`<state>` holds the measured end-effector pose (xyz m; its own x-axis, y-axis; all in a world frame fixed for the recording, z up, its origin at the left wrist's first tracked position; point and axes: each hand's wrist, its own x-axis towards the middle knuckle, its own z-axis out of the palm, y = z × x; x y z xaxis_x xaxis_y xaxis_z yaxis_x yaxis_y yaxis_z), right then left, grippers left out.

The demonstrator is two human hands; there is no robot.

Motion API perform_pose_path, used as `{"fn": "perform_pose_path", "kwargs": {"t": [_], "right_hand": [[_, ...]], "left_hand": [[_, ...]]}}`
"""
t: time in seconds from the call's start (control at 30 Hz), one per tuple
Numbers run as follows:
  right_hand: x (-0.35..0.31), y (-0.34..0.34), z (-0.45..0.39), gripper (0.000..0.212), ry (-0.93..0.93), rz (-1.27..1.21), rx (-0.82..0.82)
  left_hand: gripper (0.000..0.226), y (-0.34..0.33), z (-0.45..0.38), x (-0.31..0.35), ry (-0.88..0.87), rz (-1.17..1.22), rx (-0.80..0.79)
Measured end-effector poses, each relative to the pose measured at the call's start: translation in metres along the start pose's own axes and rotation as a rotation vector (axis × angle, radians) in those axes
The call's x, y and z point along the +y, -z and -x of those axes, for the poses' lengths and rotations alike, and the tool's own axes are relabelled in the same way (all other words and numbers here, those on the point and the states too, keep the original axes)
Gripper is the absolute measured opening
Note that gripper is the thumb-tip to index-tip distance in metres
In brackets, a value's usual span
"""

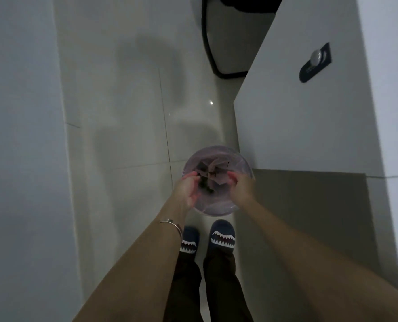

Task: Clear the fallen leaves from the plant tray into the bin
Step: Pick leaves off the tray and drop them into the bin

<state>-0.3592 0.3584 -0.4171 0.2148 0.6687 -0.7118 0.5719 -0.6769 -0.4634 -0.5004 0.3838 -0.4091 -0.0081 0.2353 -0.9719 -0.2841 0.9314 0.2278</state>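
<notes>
A small round bin (pixel 216 154) lined with a pale pink bag stands on the floor just in front of my feet. Both hands hover over its mouth. My left hand (pixel 188 190) is cupped, fingers spread, with dark leaves (pixel 205 187) at its fingertips, loose or just leaving the palm. My right hand (pixel 242 185) is beside it with fingers curled downward and nothing clearly in it. More dark leaf bits (pixel 214 174) lie inside the bin with some crumpled paper. The plant tray is out of view.
A white cabinet (pixel 309 101) with a dark round-knob fitting (pixel 315 62) rises close on the right. A grey mat (pixel 309 201) lies right of the bin. A white wall runs along the left. A dark-rimmed object (pixel 218 43) stands further down the tiled floor.
</notes>
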Motion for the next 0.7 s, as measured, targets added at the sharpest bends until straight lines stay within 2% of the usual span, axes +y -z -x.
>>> {"fn": "perform_pose_path", "kwargs": {"t": [0.07,0.17,0.2,0.27,0.3,0.37,0.4,0.47,0.5,0.57,0.6,0.67,0.7], "right_hand": [[-0.002,0.001,0.006,0.03,-0.01,0.022,-0.022],[-0.021,0.017,0.021,0.027,0.023,0.026,0.018],[-0.039,0.039,0.044,0.026,0.041,0.006,0.075],[-0.044,0.042,0.049,0.027,0.042,-0.021,0.077],[-0.065,0.068,0.078,0.028,0.077,-0.069,0.132],[-0.082,0.072,0.083,0.03,0.113,-0.087,0.125],[-0.1,0.1,0.115,0.03,0.147,-0.13,0.184],[-0.126,0.106,0.119,0.03,0.193,-0.159,0.195],[-0.118,0.145,0.17,0.03,0.178,-0.228,0.294],[-0.132,0.155,0.179,0.03,0.204,-0.269,0.328],[-0.095,0.191,0.238,0.03,0.142,-0.348,0.438],[-0.093,0.201,0.251,0.029,0.15,-0.38,0.47],[-0.042,0.226,0.304,0.028,0.087,-0.44,0.565]], "left_hand": [[0.035,0.001,0.005,0.002,-0.003,-0.022,-0.016],[0.022,0.003,0.031,0.022,-0.018,-0.096,-0.042],[0.021,0.0,0.066,0.039,-0.073,-0.126,-0.041],[0.018,0.004,0.078,0.043,-0.07,-0.179,-0.047],[0.019,-0.001,0.12,0.061,-0.14,-0.225,-0.062],[0.02,0.006,0.129,0.075,-0.135,-0.251,-0.066],[0.019,-0.001,0.171,0.091,-0.212,-0.278,-0.085],[0.024,0.007,0.178,0.112,-0.24,-0.304,-0.075],[0.032,-0.017,0.23,0.109,-0.315,-0.385,-0.148],[0.041,-0.014,0.241,0.124,-0.347,-0.411,-0.138],[0.041,-0.052,0.283,0.099,-0.399,-0.523,-0.255],[0.036,-0.057,0.292,0.104,-0.401,-0.537,-0.265],[0.037,-0.099,0.324,0.064,-0.428,-0.644,-0.399]]}}
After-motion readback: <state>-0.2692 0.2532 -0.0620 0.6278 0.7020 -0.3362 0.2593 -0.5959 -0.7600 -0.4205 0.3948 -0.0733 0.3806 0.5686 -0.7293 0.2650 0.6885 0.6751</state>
